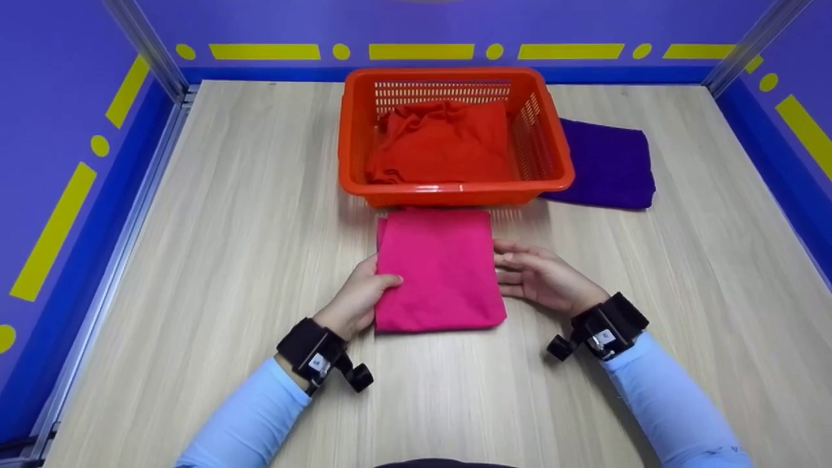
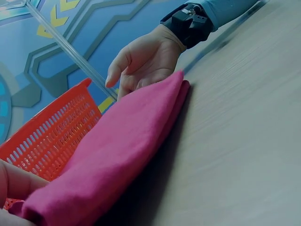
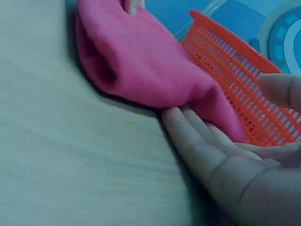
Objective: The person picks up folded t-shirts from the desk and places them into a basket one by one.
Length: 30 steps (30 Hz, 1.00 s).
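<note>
A folded pink cloth lies on the table just in front of an orange basket. My left hand grips the cloth's left edge, thumb on top and the other fingers underneath. At the opposite edge my right hand lies with its fingers fairly straight; in the right wrist view its fingertips touch the cloth's underside, and the thumb stands away from it. Inside the basket sits a crumpled orange-red cloth.
A folded purple cloth lies right of the basket, partly hidden by it. Blue panels with yellow marks bound the wooden table at the back and both sides. Metal posts stand in the back corners.
</note>
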Tool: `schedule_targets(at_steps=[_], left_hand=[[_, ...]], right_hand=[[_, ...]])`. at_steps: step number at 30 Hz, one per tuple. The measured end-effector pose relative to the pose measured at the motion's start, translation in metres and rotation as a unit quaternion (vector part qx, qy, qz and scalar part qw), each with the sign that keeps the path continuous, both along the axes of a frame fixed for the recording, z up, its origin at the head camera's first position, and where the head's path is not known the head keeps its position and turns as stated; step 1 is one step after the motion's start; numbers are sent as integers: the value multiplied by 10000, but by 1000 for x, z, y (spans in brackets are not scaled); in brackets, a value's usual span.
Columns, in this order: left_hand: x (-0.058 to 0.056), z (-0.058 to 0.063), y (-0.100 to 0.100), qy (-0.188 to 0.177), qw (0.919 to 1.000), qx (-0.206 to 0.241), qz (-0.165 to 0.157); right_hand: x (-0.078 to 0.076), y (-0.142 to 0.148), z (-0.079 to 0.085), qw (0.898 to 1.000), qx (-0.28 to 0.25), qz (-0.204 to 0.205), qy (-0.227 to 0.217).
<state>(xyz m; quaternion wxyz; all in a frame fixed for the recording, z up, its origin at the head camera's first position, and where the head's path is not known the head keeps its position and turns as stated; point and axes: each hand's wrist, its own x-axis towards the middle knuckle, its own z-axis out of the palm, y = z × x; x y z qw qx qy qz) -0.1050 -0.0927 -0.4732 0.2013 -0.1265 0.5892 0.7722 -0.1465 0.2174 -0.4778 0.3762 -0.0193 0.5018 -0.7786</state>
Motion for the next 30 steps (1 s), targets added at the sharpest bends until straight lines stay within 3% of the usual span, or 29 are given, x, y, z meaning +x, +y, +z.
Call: schedule_targets(at_steps=[6, 12, 20, 30], left_hand=[[0, 1, 6, 16, 10000, 45, -77], [1, 0, 7, -45, 9998, 197, -81], [2, 1, 4, -89, 9992, 372, -127], [9, 3, 2, -318, 9955, 651, -613]], right_hand=[[2, -21, -9, 9994, -33, -3, -352], [4, -26, -14, 9994, 179, 57, -289], [3, -27, -14, 9996, 75, 104, -271], [5, -24, -13, 9992, 238, 61, -323]])
